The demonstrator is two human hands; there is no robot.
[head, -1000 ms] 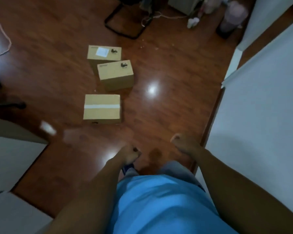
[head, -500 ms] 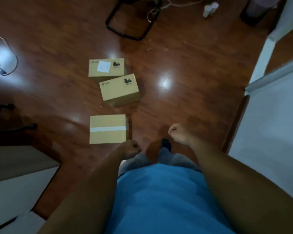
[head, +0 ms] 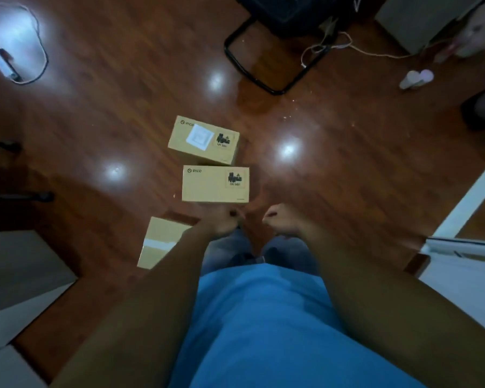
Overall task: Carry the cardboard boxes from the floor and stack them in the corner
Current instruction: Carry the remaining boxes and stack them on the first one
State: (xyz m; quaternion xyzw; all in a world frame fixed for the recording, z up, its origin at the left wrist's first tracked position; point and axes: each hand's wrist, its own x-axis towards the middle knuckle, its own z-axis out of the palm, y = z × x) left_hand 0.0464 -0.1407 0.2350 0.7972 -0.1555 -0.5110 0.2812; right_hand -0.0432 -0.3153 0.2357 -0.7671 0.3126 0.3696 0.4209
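Note:
Three cardboard boxes lie on the dark wooden floor. The farthest box [head: 203,140] carries a white label. The middle box [head: 215,184] has a printed logo and a black warning mark. The nearest box [head: 163,240] has a white tape strip and is partly hidden by my left forearm. My left hand [head: 221,224] is curled into a fist just below the middle box, holding nothing. My right hand [head: 280,222] is also a fist, empty, to the right of it. Neither hand touches a box.
A black chair base [head: 263,68] and white cables [head: 328,46] lie beyond the boxes. A power strip [head: 0,61] sits far left. Grey furniture [head: 20,273] stands at the left, white panels [head: 465,247] at the right. A white bottle [head: 415,78] lies on the floor.
I have walked closer to the boxes; they now sit right in front of my hands. Both fists have stayed closed and moved nearer together.

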